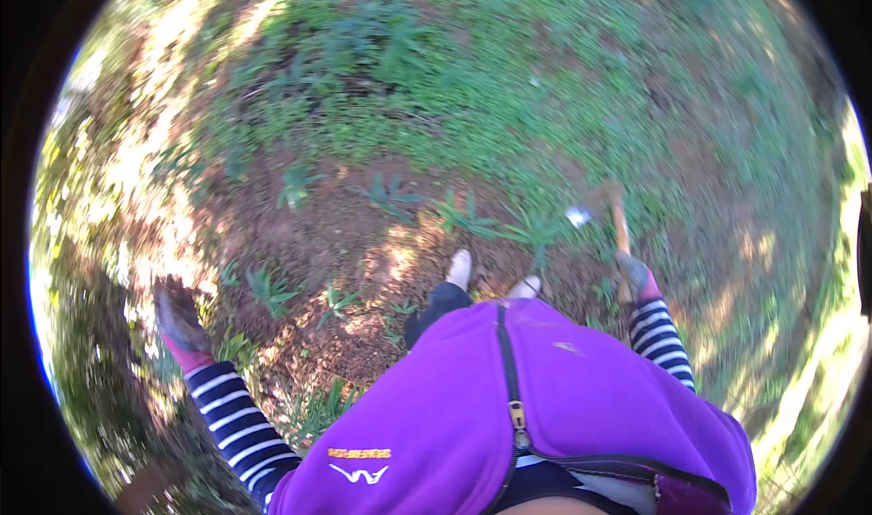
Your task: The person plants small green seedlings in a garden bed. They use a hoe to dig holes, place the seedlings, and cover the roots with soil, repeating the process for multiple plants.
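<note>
At the right, my right hand (634, 274), in a grey work glove with a pink cuff, is closed around the wooden handle of a small hand hoe (620, 224). The hoe's head is above the hand, and a bright glint shows at its blade, blurred by motion. Out to the left, my left hand (184, 324) wears a matching soiled glove. Its fingers are stretched out, and I see nothing clearly held in them. Dark brown patches by those fingers are too blurred to name.
Leafy green plants (272, 290) stand in the brown soil around my shoes (460, 268). Beyond them spreads dense low greenery (391, 70). Strong sunlight and shadow mottle the ground on the left.
</note>
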Demonstrator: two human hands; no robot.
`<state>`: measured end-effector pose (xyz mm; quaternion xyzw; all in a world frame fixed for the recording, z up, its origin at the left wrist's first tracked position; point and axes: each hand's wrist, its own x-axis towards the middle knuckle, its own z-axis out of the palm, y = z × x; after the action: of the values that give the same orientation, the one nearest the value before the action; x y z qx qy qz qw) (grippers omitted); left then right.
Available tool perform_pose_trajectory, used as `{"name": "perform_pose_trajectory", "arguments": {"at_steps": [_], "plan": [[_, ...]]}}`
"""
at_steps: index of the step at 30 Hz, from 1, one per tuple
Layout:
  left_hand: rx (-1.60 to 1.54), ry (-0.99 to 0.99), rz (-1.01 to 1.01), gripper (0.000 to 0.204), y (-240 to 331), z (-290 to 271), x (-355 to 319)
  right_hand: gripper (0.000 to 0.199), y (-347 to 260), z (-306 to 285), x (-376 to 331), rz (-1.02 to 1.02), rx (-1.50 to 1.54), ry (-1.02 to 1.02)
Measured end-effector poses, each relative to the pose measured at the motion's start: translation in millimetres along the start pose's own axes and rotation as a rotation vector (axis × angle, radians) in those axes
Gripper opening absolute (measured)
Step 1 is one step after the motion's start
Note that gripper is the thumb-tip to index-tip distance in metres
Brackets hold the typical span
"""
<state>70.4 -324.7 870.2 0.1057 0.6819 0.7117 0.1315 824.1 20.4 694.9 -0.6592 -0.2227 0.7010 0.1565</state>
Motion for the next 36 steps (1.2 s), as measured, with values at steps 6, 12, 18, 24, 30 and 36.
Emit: {"name": "perform_pose_trajectory", "arguments": {"at_steps": [6,12,18,24,30,36], "plan": [[-0.149,0.118,-0.891,0.03,-221,87,-104,0.015,8,4,-65,-0.126,-0.023,0.095],[-0.069,-0.156,-0.939,0.034,-238,157,-97,0.016,45,-29,-118,-0.038,-0.01,0.303],[-0.02,-0.394,-0.757,0.039,-224,206,-58,0.02,107,-68,-142,0.011,0.344,0.409],[0.039,-0.495,-0.931,0.035,-240,219,-52,0.02,203,-81,-171,0.127,0.498,0.554],[0.051,-0.696,-1.034,0.035,-240,258,-45,0.023,302,-76,-211,0.28,0.615,0.518],[0.04,-0.68,-0.973,0.039,-217,305,-54,0.023,358,-93,-223,0.425,0.721,0.536]]}}
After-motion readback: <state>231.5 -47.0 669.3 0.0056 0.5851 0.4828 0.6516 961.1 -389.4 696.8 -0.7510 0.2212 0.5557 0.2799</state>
